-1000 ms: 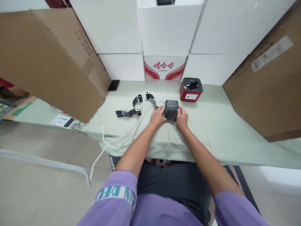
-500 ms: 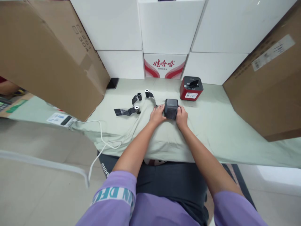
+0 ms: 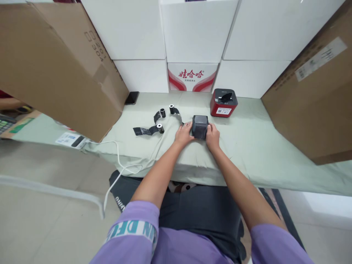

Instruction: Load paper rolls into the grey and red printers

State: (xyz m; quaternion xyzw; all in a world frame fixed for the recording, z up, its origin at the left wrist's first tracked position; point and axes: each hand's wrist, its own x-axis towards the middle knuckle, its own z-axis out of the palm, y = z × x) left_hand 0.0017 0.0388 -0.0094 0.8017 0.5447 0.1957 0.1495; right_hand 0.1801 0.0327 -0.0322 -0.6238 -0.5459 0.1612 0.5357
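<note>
Two-handed, gripping a dark-grey boxy plastic device (image 3: 200, 127) between left hand (image 3: 183, 134) and right hand (image 3: 212, 135), near frame centre.

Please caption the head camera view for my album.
Left hand and right hand clasp a dark device, with black rolls and a red box nearby.
</note>
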